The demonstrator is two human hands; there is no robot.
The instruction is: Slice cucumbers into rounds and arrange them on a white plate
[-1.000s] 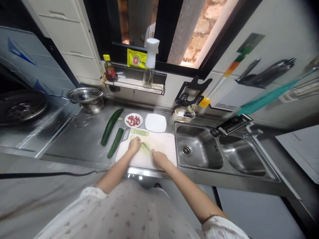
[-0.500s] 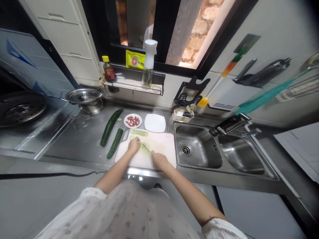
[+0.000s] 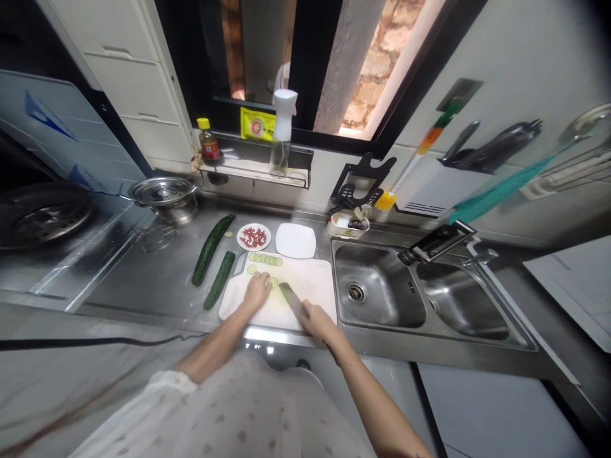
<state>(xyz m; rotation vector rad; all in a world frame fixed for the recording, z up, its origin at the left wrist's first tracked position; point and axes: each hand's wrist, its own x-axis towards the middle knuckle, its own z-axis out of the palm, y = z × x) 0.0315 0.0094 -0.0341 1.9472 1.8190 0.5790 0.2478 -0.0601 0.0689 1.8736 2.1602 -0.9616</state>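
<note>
My right hand (image 3: 317, 320) is wrapped round the handle of a kitchen knife (image 3: 293, 301), whose flat blade is turned up to view over the white cutting board (image 3: 233, 304). My left hand (image 3: 258, 290) rests on the board with its fingers drawn together at a pale green cucumber slice (image 3: 273, 282); the fingertips are partly hidden. Behind the hands, a row of overlapping cucumber slices (image 3: 265, 259) lies along the board's far edge. One single slice (image 3: 251, 270) sits just beyond my left hand. To the left of the board lie a cut cucumber (image 3: 219, 280) and a longer cucumber (image 3: 213, 249).
Behind the board stand a small plate of chopped red pieces (image 3: 254, 237) and a white square plate (image 3: 295, 240). A double steel sink (image 3: 382, 280) adjoins on the right, with a faucet (image 3: 442, 243). A steel pot (image 3: 167, 197) is at the back left.
The knife has moved right, away from the slice, and its blade has turned so its flat side shows. My left hand has shifted only slightly. The view has tilted a little.
</note>
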